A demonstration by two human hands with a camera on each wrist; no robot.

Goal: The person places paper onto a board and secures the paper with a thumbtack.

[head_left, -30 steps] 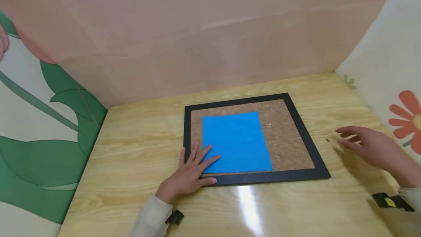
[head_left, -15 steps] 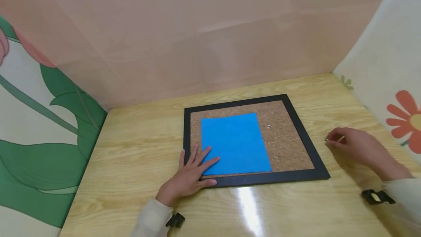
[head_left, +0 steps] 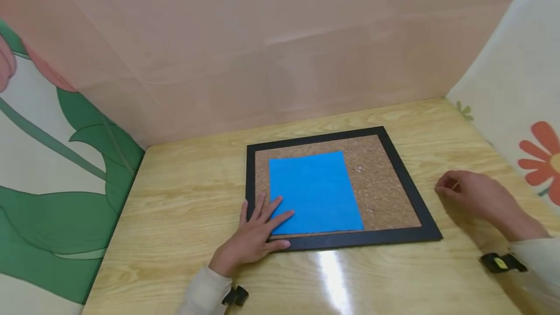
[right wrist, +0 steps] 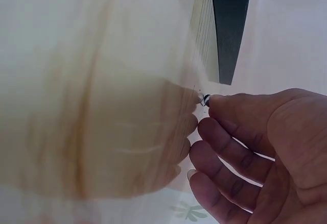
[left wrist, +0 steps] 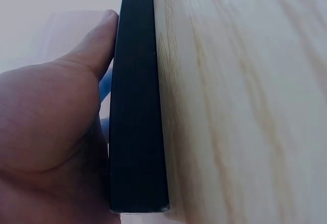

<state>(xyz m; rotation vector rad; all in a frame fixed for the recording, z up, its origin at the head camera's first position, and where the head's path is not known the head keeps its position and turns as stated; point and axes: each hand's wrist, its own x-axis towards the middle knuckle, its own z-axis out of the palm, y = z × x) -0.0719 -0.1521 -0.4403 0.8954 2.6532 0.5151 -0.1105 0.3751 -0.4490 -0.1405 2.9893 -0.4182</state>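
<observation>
A cork board (head_left: 385, 179) in a black frame lies flat on the wooden table. On its left part rests a sheet of blue paper (head_left: 312, 188). My left hand (head_left: 249, 237) lies spread over the board's near left corner, fingertips on the paper's lower left and thumb on the frame; in the left wrist view the black frame (left wrist: 135, 106) hides most of its fingers. Right of the board, my right hand (head_left: 481, 198) is low at the tabletop. Its thumb and index finger pinch a tiny shiny thumbtack (right wrist: 206, 100), mostly covered by the fingertips.
Two small pale marks, one being a speck (head_left: 358, 169), show on the bare cork right of the paper. A pinkish wall covering (head_left: 280, 62) rises behind the wooden table (head_left: 188, 193). Patterned panels, such as the flowered one (head_left: 525, 111), stand at both sides.
My right hand has moved slightly left and down to the table and picked up the thumbtack that lay there. The left hand, paper and board have stayed in place.
</observation>
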